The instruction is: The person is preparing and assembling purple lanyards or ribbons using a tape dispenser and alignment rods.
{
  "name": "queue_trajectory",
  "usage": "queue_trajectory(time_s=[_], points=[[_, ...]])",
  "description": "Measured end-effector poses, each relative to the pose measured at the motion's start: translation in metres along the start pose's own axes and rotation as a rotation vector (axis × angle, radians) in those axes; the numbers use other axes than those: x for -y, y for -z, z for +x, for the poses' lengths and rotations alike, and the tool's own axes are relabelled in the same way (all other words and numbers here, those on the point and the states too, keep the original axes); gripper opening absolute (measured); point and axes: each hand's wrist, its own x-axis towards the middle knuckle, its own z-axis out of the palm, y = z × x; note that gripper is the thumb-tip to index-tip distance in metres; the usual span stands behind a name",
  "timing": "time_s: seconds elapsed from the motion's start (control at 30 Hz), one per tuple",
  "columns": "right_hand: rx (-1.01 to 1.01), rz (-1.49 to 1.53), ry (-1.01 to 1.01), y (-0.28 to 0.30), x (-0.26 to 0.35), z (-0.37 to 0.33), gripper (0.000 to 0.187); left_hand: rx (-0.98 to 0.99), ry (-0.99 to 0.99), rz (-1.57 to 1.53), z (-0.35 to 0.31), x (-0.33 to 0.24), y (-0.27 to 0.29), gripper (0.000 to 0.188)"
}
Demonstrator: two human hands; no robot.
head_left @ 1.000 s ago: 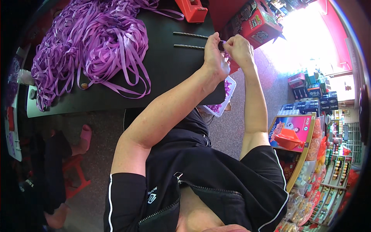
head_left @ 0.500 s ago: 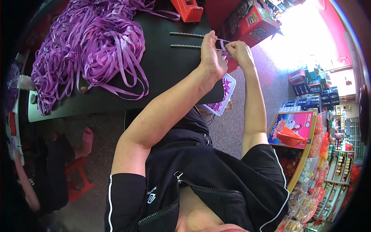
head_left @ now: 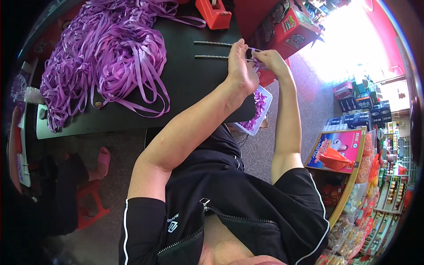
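Note:
Two twisted metal rods [head_left: 212, 57] point side by side across the dark table, and their right ends pass behind my left hand [head_left: 242, 66]. That hand is edge-on, upper fingers extended over the rods, thumb side bent round a bit of purple ribbon [head_left: 256, 62]. Some of its fingers are hidden. Just to the right, my right hand [head_left: 274, 62] pinches the same ribbon beside the rod ends. A big tangled heap of purple ribbon [head_left: 132, 62] covers the table's left part, with one strand trailing toward the tape dispenser.
A red tape dispenser [head_left: 213, 14] stands at the table's [head_left: 185, 88] far edge. Below its right corner sits a white bin [head_left: 264, 115] holding purple pieces. Red boxes [head_left: 289, 28] are beyond my hands. Another person's pink slipper [head_left: 104, 161] and a red stool [head_left: 92, 203] are at left.
My right hand has shifted slightly toward my left hand and its fingers have straightened a little at the ribbon. My left hand stays at the rods. The whole view has shifted slightly.

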Motion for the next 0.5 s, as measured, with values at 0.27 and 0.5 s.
queue_trajectory(time_s=[0.27,0.5], points=[[-0.483,-0.115,0.148,0.021,0.033,-0.016,0.031,-0.185,0.124,0.092,-0.027,-0.01,-0.022,0.043],[0.46,0.529,0.067,0.022,0.004,0.029,0.028,0.254,0.011,0.436,-0.127,-0.028,-0.016,0.04]])
